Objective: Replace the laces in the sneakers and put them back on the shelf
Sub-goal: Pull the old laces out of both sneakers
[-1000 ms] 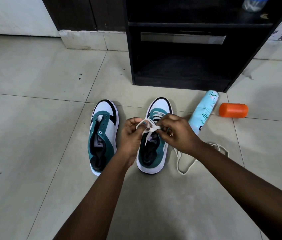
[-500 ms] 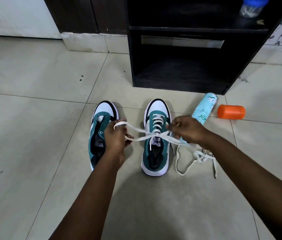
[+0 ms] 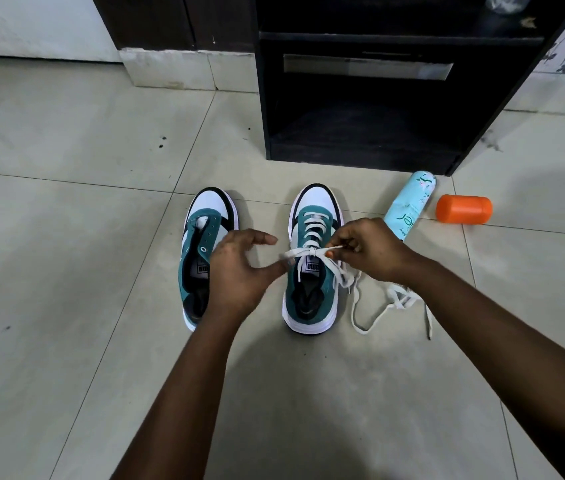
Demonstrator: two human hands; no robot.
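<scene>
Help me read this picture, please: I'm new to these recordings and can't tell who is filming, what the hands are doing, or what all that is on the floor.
There is no machine here. A person wears a camera on the head, so the single view looks forward and down along both arms.

On the tiled floor stand two teal and white sneakers. The right sneaker is laced with a white lace; the left sneaker has bare eyelets. The right hand pinches the lace beside the knot. The left hand is spread open, its thumb tip at the lace's other side.

A loose white lace lies right of the laced shoe. Further back lie a pale blue spray can and an orange capsule-shaped container. Behind them stands the dark shelf unit.
</scene>
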